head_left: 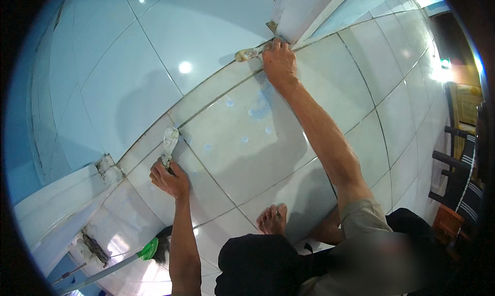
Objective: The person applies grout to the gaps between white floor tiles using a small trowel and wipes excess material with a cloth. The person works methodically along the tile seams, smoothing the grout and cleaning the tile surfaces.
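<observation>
My left hand [170,179] is closed around the narrow end of a putty knife [170,137]. Its broad, whitish-smeared blade points away from me, over the tiles beside a grout line. Farther off, my right hand [280,64] reaches to the foot of a white wall end [301,12] and grips a scraper-like tool [248,54]. A rounded yellowish end of that tool sticks out to the left; the rest is hidden by my fingers. Between the hands, pale bluish smears [259,109] and several spots mark a floor tile [227,156].
A glossy bluish tiled area [113,74] lies beyond a narrow border strip. A broom with a green head [149,250] rests at lower left, near a chipped corner [107,166]. My bare foot [272,219] is on the tiles. Dark furniture [456,164] stands at far right.
</observation>
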The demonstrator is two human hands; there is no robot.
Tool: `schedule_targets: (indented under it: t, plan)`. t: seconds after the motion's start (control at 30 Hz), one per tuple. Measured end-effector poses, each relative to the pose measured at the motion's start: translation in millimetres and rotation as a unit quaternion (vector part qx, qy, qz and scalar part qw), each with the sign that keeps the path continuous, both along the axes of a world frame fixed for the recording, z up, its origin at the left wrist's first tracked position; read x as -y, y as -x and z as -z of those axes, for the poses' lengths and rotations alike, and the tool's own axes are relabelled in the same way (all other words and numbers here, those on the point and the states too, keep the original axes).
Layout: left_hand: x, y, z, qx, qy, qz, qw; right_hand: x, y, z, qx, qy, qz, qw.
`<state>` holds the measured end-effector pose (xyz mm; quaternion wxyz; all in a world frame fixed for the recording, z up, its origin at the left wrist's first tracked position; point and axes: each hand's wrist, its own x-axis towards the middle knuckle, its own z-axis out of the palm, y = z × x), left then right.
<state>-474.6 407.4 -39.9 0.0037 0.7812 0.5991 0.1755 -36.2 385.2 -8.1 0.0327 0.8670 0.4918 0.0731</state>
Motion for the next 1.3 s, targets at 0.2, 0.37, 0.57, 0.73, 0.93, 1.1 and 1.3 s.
schedule_targets:
  t: [0.2,0.37,0.57,0.73,0.93,1.1,1.3]
  plan:
    - [0,-4,-1,0.007,-0.006,0.001,1.0,17,-2,4,0.014,-0.034,-0.068,0.997]
    - [-2,-4,0,0.017,-0.011,0.006,1.0,14,-6,8,-0.018,-0.102,-0.055,0.993]
    - [-2,-1,-2,0.009,-0.005,-0.002,1.0,28,14,2,-0.34,-0.289,0.156,0.881]
    - [-2,-7,1,0.011,-0.003,0.007,1.0,26,5,34,-0.377,-0.371,0.206,0.823]
    - [0,-2,-1,0.004,0.005,0.003,1.0,13,12,29,-0.383,-0.332,0.2,0.839]
    - [0,-5,-5,0.013,0.0,0.003,1.0,10,19,25,-0.338,-0.324,0.168,0.867]
    - [0,-3,-7,0.018,0.019,0.0,1.0,5,29,20,-0.299,-0.353,0.149,0.874]
